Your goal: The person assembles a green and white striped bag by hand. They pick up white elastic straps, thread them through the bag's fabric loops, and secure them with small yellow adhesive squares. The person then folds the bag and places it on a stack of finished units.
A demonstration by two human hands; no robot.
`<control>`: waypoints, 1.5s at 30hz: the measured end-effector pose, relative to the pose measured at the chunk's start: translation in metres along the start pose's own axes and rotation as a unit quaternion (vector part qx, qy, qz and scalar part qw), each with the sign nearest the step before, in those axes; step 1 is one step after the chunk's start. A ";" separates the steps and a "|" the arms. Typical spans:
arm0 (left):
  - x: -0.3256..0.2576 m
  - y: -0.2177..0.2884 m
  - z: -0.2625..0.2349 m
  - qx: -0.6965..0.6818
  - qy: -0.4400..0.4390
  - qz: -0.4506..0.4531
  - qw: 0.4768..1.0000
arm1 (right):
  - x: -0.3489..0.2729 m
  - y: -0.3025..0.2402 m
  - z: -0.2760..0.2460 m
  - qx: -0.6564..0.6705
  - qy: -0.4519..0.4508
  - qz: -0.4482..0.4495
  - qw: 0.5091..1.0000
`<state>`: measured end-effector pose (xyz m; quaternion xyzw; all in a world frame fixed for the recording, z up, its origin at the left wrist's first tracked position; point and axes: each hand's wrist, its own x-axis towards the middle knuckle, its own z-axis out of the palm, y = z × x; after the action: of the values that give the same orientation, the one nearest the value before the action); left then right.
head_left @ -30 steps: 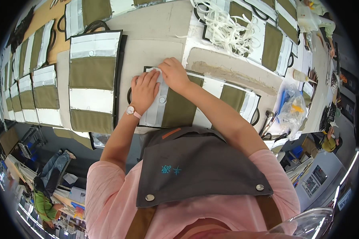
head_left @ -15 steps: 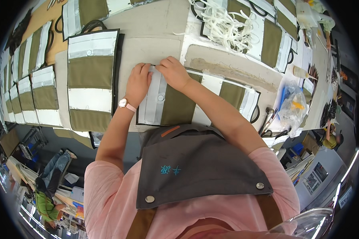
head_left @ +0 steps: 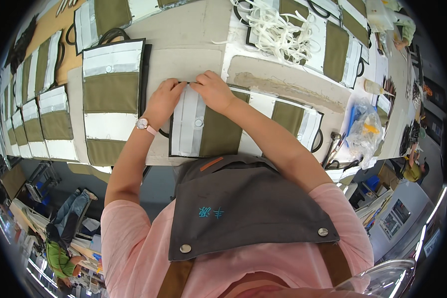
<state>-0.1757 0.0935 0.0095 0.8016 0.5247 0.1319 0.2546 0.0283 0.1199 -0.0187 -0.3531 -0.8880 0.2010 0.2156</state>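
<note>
An olive-and-white striped tote bag (head_left: 222, 130) lies flat in front of me, with dark trim and a round snap on the pale band near its left end. At the far left corner of the bag, my left hand (head_left: 163, 102) pinches the dark edge between thumb and fingers. My right hand (head_left: 212, 92) grips the same far edge just beside it, the fingertips of both hands almost meeting. What exactly lies under the fingertips is too small to make out. My right forearm crosses over the middle of the bag and hides part of it.
Another striped bag (head_left: 111, 92) lies on a stack to the left, with several more bags (head_left: 54, 116) beyond. A tangled heap of white strips (head_left: 279, 32) rests at the far right. Tools (head_left: 333, 144) and a clear plastic bag (head_left: 365, 131) are at the right. A person in green (head_left: 59, 258) is at lower left.
My left wrist and forearm have swung outward to the left, uncovering the bag's left edge and a dark handle. Both hands remain on the far edge.
</note>
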 end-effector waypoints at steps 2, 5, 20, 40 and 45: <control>-0.001 0.001 -0.001 0.025 -0.010 0.009 1.000 | 0.000 0.000 -0.001 -0.002 -0.003 -0.002 1.000; -0.006 -0.003 0.002 0.051 0.015 0.033 0.998 | 0.000 0.000 -0.001 -0.009 -0.001 -0.006 1.000; -0.015 0.027 0.020 0.144 0.079 -0.021 0.986 | 0.000 -0.009 -0.001 -0.024 0.012 0.111 0.994; -0.018 0.048 0.032 0.182 0.055 -0.041 0.981 | 0.010 -0.005 0.012 0.056 0.072 0.249 0.964; -0.016 0.046 0.032 0.199 0.048 -0.041 0.978 | 0.008 -0.004 0.008 0.081 0.087 0.207 0.971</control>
<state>-0.1320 0.0556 0.0089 0.8070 0.5840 0.0525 0.0700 0.0171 0.1216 -0.0213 -0.5268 -0.7540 0.2812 0.2736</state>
